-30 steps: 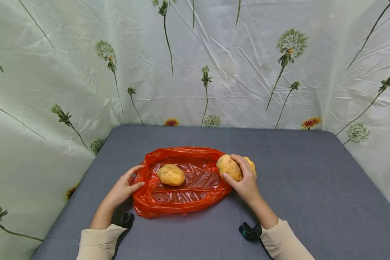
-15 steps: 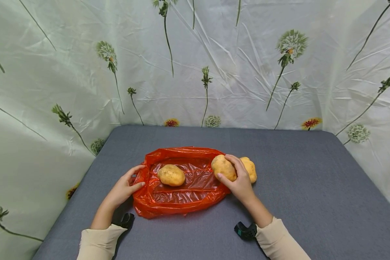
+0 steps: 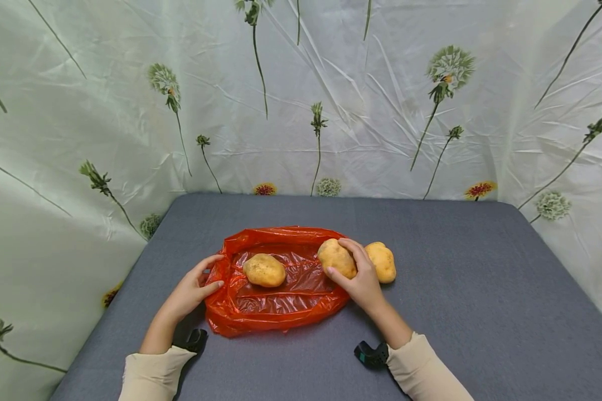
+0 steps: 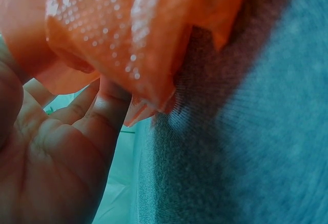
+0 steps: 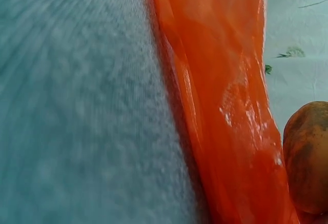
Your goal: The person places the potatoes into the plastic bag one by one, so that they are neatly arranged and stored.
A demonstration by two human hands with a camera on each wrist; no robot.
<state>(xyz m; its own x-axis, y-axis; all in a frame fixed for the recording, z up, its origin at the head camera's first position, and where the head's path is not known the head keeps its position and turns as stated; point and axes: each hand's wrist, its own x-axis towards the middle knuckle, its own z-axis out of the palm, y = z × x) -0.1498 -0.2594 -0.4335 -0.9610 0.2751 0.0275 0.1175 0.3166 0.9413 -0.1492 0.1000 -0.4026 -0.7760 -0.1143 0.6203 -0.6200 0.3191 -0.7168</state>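
A red plastic bag lies spread wide on the table, its rim rolled outward, with one potato inside. My left hand holds the bag's left rim; in the left wrist view its fingers pass under the hanging film. Over the bag's right side, my right hand grips a second potato between thumb and fingers. This potato also shows at the right border of the right wrist view, above the bag's wall. A third potato rests on the table just right of the bag, behind the right hand.
The table has a grey-blue cloth cover. A pale curtain with printed dandelions hangs behind it and at both sides. Black wrist straps sit below both hands.
My right hand has moved left with its potato, from the bag's right edge to farther over the opening. The third potato has come into fuller view. My left hand stays put.
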